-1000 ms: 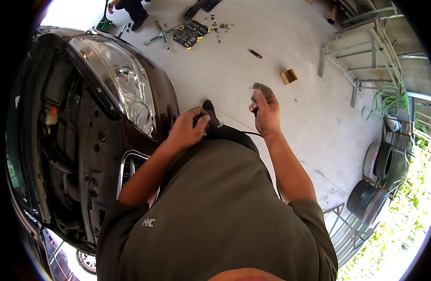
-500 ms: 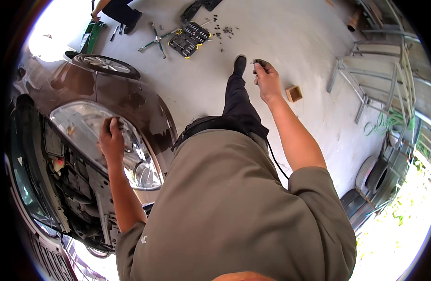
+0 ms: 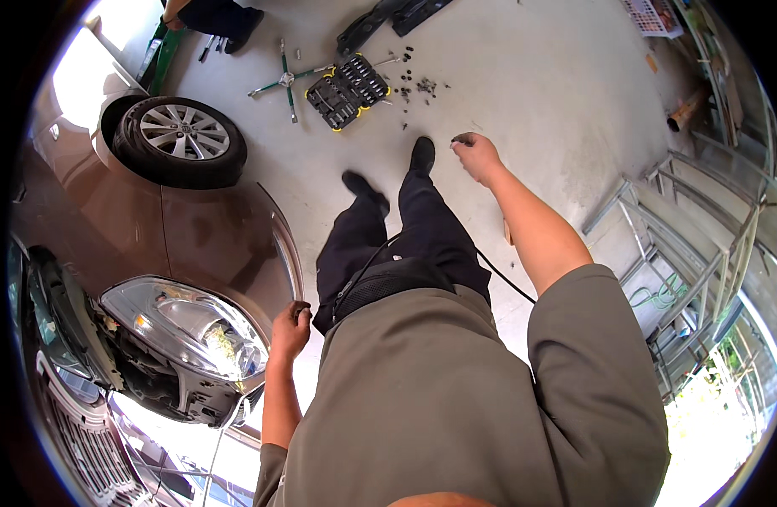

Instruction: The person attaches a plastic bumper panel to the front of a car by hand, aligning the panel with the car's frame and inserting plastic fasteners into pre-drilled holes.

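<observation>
Presently your right hand point(image 3: 477, 156) is stretched out in front of you with the fingers curled loosely around a small dark object point(image 3: 462, 139); what it is cannot be told at this size. Your left hand point(image 3: 290, 329) hangs low beside your hip, fist closed on a small dark item point(image 3: 300, 310), likewise too small to identify. It sits just beside the front corner of the brown car point(image 3: 194, 237), near the clear headlamp unit point(image 3: 185, 325). The two hands are well apart, one on each side of your body.

A thin black cable point(image 3: 502, 275) runs from your waist across to your right side, hanging free of both hands.

Your black shoes point(image 3: 422, 155) are on the grey concrete floor point(image 3: 540, 76), mid-stride, facing away from the car's front. Ahead on the floor lies an open black-and-yellow socket set case point(image 3: 348, 90), lid flat so the sockets are reachable, with loose dark fasteners point(image 3: 422, 84) scattered just beside it. A four-way cross wheel wrench point(image 3: 287, 80) lies near the case, close to the car's front wheel with silver alloy rim point(image 3: 179, 135). Another person point(image 3: 215, 15) is at the far edge, beyond the wheel. Grey metal frames point(image 3: 676, 220) stand to your right.
</observation>
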